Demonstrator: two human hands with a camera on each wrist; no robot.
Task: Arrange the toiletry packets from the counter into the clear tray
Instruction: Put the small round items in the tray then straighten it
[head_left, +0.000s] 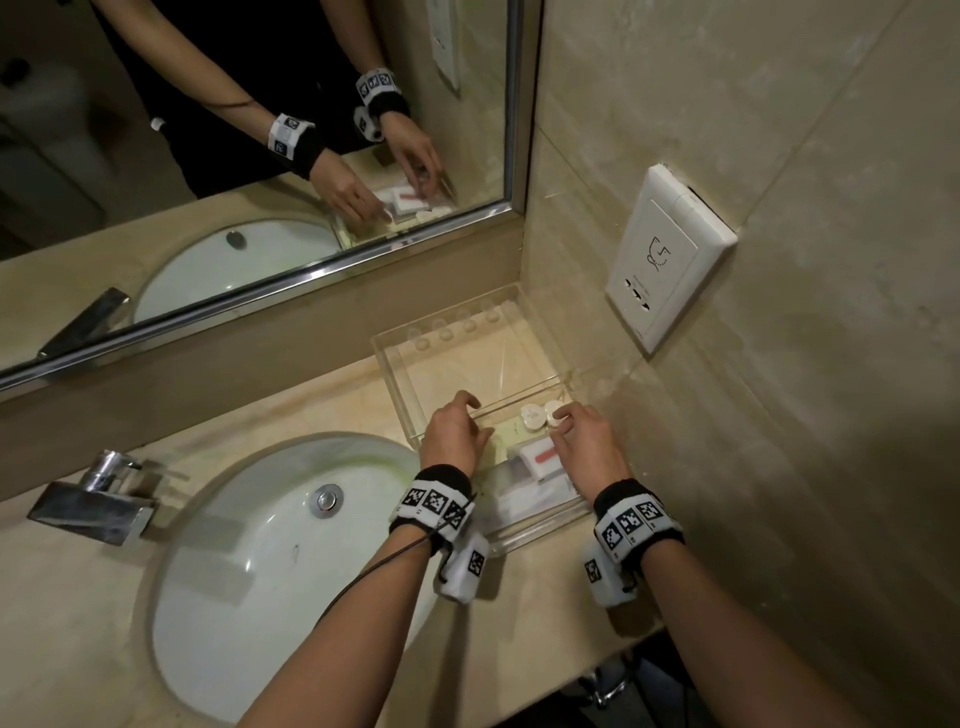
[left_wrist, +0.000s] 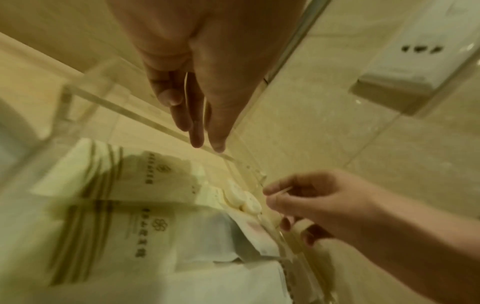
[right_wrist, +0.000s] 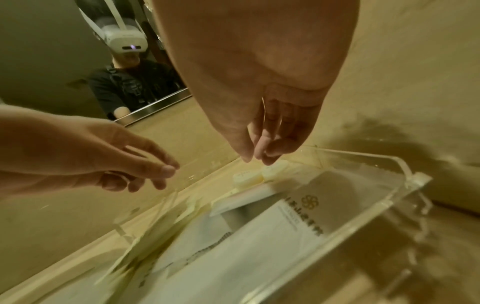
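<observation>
The clear tray (head_left: 395, 364) stands in the counter's corner. Its near compartment holds flat white toiletry packets (head_left: 524, 499), a packet with a red stripe (head_left: 540, 460) and two round white containers (head_left: 531, 417) by the divider. My right hand (head_left: 563, 421) pinches the rim of the right-hand round container (right_wrist: 275, 170) with bunched fingertips. My left hand (head_left: 478, 415) hovers over the divider (left_wrist: 116, 109) with relaxed fingers (left_wrist: 197, 127) and holds nothing. In the left wrist view the printed white packets (left_wrist: 145, 236) lie stacked below the hand.
A white sink basin (head_left: 249, 561) with a chrome faucet (head_left: 98, 499) lies left of the tray. A mirror (head_left: 260, 130) runs along the back wall. The tiled right wall carries a white socket (head_left: 670, 254) and stands close to the tray.
</observation>
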